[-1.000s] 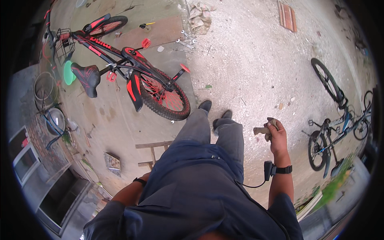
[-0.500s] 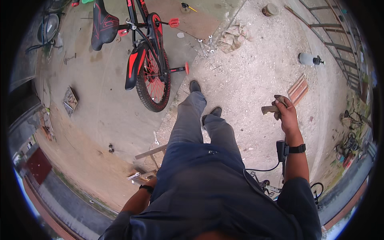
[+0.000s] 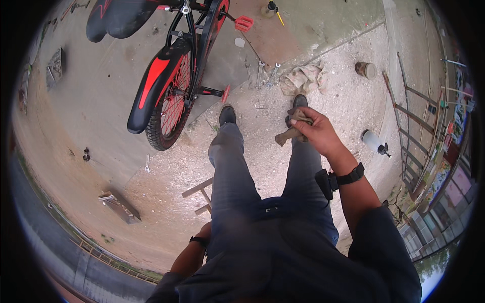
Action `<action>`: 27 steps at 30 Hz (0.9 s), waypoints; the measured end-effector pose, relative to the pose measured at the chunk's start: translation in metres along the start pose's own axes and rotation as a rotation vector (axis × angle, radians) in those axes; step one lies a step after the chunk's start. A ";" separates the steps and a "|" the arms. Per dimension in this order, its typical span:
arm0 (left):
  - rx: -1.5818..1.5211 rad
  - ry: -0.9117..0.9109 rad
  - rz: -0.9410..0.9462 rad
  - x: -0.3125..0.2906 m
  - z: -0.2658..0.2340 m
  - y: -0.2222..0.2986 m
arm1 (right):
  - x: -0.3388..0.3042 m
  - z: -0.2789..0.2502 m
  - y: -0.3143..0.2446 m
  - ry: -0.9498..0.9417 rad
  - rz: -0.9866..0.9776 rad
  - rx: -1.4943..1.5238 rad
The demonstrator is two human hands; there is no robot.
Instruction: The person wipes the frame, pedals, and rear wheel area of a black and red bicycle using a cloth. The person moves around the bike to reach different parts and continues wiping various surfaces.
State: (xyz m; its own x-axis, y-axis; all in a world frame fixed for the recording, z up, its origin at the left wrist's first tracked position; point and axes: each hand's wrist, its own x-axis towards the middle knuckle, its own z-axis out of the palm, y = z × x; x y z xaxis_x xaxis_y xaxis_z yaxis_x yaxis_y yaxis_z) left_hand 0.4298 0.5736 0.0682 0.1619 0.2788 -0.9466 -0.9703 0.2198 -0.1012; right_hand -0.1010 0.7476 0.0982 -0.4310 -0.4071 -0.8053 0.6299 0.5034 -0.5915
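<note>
My right hand (image 3: 319, 132) is closed around a crumpled brown rag (image 3: 289, 135), held in front of my right leg, partly over the shoe. My left hand (image 3: 204, 232) hangs beside my hip; my body hides most of it, and its fingers do not show. Ahead on the left stands a small black and red bicycle (image 3: 151, 83), with its rear wheel (image 3: 172, 103) and pedals nearest me. Its saddle (image 3: 124, 17) reaches the upper left edge. Neither hand touches the bicycle.
Wrenches (image 3: 260, 74) lie on the ground ahead, beside a patterned cloth (image 3: 304, 79). Another wrench (image 3: 147, 163) lies left. To the right are a can (image 3: 366, 70), a white bottle (image 3: 373, 141) and a ladder-like metal frame (image 3: 414, 116). Wooden bars (image 3: 198, 187) stand beside my left leg.
My right hand has swung inward from the right with the rag, to in front of my right leg. The view has turned and my feet have moved apart, as in a step.
</note>
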 end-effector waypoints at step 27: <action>-0.930 0.218 0.271 0.272 0.031 0.269 | 0.265 -0.095 0.126 -0.177 0.057 -0.379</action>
State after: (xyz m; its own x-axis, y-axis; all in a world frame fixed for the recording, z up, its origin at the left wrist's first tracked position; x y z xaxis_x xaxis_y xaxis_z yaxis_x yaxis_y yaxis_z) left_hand 0.2187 0.7371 -0.2068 -0.0328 0.0125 -0.9994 -0.7398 -0.6727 0.0158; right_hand -0.1971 0.7756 -0.1935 -0.2642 -0.4786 -0.8373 0.3531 0.7599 -0.5458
